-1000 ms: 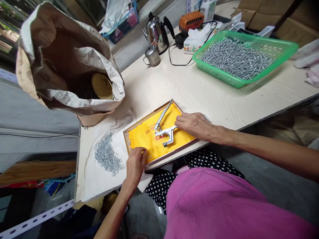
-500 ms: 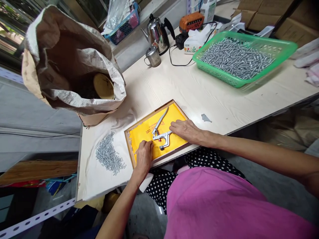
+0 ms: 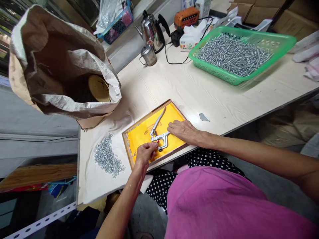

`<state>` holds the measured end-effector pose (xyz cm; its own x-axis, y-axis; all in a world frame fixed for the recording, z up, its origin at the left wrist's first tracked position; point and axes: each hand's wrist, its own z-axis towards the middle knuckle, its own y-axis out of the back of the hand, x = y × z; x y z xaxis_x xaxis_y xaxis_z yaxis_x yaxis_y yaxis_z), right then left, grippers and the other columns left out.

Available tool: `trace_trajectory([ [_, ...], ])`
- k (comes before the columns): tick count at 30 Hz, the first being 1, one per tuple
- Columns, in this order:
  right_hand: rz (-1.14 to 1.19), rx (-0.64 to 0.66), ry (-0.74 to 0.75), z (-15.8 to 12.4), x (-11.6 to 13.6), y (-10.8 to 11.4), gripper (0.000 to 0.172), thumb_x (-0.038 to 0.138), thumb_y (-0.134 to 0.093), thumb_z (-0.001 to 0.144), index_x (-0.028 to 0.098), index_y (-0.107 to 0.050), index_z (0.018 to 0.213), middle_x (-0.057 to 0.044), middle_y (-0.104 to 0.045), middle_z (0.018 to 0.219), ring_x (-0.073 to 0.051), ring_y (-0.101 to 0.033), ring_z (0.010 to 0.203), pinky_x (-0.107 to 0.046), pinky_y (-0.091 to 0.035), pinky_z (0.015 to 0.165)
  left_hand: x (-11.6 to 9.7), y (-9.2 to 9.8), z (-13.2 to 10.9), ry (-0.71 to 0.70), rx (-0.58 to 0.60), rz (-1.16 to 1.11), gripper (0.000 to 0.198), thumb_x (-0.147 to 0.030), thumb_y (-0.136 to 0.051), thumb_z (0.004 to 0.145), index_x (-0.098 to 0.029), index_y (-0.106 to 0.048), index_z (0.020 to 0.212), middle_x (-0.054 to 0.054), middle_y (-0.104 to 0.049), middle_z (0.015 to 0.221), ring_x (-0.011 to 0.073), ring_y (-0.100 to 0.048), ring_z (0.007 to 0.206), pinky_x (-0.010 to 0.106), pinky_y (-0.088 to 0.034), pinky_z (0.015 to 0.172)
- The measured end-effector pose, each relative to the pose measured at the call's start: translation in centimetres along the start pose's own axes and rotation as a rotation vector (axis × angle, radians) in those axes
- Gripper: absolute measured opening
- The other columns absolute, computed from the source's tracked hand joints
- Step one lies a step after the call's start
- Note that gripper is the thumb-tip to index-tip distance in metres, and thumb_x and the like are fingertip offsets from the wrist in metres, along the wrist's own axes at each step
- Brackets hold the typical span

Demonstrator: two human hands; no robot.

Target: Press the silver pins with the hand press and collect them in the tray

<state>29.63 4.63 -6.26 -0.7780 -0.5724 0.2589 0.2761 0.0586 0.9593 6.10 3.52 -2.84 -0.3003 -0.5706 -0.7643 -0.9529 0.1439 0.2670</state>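
A pair of silver snap pliers (image 3: 163, 136), with a spring and a small red part at the jaw, lies over a shallow tray (image 3: 129, 129) with a yellow sheet (image 3: 147, 132) in it. My right hand (image 3: 183, 130) is closed around one handle; the other handle points up and away, spread wide. My left hand (image 3: 145, 152) has thumb and fingers pinched together at the jaw beside the red part. Whatever lies between those fingertips is too small to make out. Several small metal pieces (image 3: 128, 141) lie along the tray's left side.
Left of the tray is a pile of small metal tubes (image 3: 107, 157) on white cloth. A big open sack (image 3: 97, 114) stands behind it. A green basket (image 3: 259, 77) of metal pieces, a metal cup (image 3: 149, 56), a kettle (image 3: 152, 33) and an orange battery (image 3: 186, 18) are further back.
My left hand has moved right and slightly up, from the yellow sheet to the pliers' jaw. My right hand keeps its hold on the handle. The view has shifted slightly.
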Motion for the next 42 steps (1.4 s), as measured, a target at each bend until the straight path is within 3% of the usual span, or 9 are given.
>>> trace_trajectory([
  [10, 0.014, -0.009, -0.009, 0.0, 0.0, -0.3, 0.022, 0.009, -0.04, 0.1, 0.018, -0.06, 0.1, -0.01, -0.065, 0.097, -0.021, -0.048, 0.084, -0.036, -0.016, 0.059, -0.4, -0.1, 0.1, -0.007, 0.024, 0.105, 0.055, -0.062, -0.09, 0.047, -0.014, -0.066, 0.059, 0.0, -0.055, 0.047, 0.0065, -0.042, 0.041, 0.021, -0.029, 0.042],
  [24, 0.036, 0.046, -0.025, 0.0, 0.3, 0.4, 0.026, 0.007, -0.038, 0.1, 0.017, -0.062, 0.103, -0.01, -0.066, 0.099, -0.021, -0.05, 0.084, -0.035, -0.018, 0.058, -1.0, -0.6, -0.3, 0.025, 0.07, 0.179, 0.055, -0.063, -0.088, 0.05, -0.015, -0.063, 0.057, -0.003, -0.05, 0.043, 0.006, -0.037, 0.038, 0.022, -0.022, 0.041],
  [27, 0.03, 0.05, -0.016, -0.1, 0.0, 0.7, 0.024, 0.009, -0.042, 0.099, 0.017, -0.064, 0.103, -0.011, -0.066, 0.1, -0.021, -0.051, 0.087, -0.033, -0.024, 0.059, -1.0, -0.6, -0.2, 0.021, 0.074, 0.184, 0.055, -0.064, -0.087, 0.051, -0.015, -0.061, 0.056, -0.003, -0.049, 0.043, 0.0059, -0.037, 0.038, 0.022, -0.022, 0.041],
  [29, 0.023, 0.03, 0.012, 0.2, -0.6, 1.2, 0.014, 0.019, -0.052, 0.098, 0.017, -0.065, 0.104, -0.013, -0.065, 0.111, -0.024, -0.053, 0.095, -0.033, -0.032, 0.065, -0.9, -0.5, -0.1, 0.024, 0.084, 0.188, 0.056, -0.065, -0.087, 0.051, -0.016, -0.061, 0.055, -0.002, -0.049, 0.043, 0.0058, -0.037, 0.038, 0.021, -0.021, 0.041],
  [30, 0.012, 0.011, 0.038, 0.4, -1.1, 1.4, 0.017, 0.027, -0.06, 0.096, 0.016, -0.065, 0.109, -0.014, -0.063, 0.121, -0.026, -0.053, 0.103, -0.034, -0.037, 0.07, -0.8, -0.4, -0.1, 0.025, 0.088, 0.19, 0.056, -0.065, -0.087, 0.051, -0.016, -0.061, 0.055, -0.002, -0.049, 0.043, 0.0057, -0.036, 0.038, 0.021, -0.021, 0.041],
  [32, -0.03, -0.028, 0.105, 1.2, -2.2, 1.9, 0.049, 0.04, -0.074, 0.086, 0.013, -0.061, 0.125, -0.019, -0.053, 0.142, -0.033, -0.047, 0.121, -0.041, -0.043, 0.087, -0.7, -0.4, -0.1, 0.02, 0.089, 0.187, 0.056, -0.065, -0.086, 0.051, -0.016, -0.06, 0.055, -0.002, -0.049, 0.043, 0.0057, -0.036, 0.038, 0.021, -0.021, 0.041],
  [34, -0.082, -0.04, 0.179, 2.4, -3.3, 2.0, 0.076, 0.047, -0.081, 0.077, 0.011, -0.053, 0.138, -0.021, -0.044, 0.153, -0.039, -0.036, 0.136, -0.049, -0.039, 0.101, -0.6, -0.3, 0.0, 0.014, 0.084, 0.179, 0.056, -0.065, -0.086, 0.051, -0.016, -0.06, 0.056, -0.003, -0.049, 0.043, 0.0059, -0.036, 0.038, 0.022, -0.021, 0.041],
  [37, -0.118, 0.011, 0.249, 4.3, -4.7, 1.5, 0.078, 0.053, -0.077, 0.078, 0.012, -0.052, 0.139, -0.019, -0.05, 0.146, -0.042, -0.029, 0.143, -0.055, -0.036, 0.107, -0.7, -0.4, -0.1, 0.014, 0.078, 0.19, 0.056, -0.066, -0.086, 0.052, -0.016, -0.061, 0.056, -0.003, -0.049, 0.043, 0.006, -0.037, 0.038, 0.022, -0.022, 0.042],
  [42, -0.066, 0.092, 0.233, 5.9, -5.7, 0.8, 0.08, 0.058, -0.074, 0.078, 0.012, -0.052, 0.138, -0.018, -0.057, 0.133, -0.036, -0.047, 0.123, -0.05, -0.041, 0.102, -0.8, -0.5, -0.2, 0.017, 0.067, 0.21, 0.057, -0.066, -0.086, 0.052, -0.016, -0.059, 0.053, -0.002, -0.05, 0.043, 0.0059, -0.038, 0.038, 0.022, -0.023, 0.042],
])
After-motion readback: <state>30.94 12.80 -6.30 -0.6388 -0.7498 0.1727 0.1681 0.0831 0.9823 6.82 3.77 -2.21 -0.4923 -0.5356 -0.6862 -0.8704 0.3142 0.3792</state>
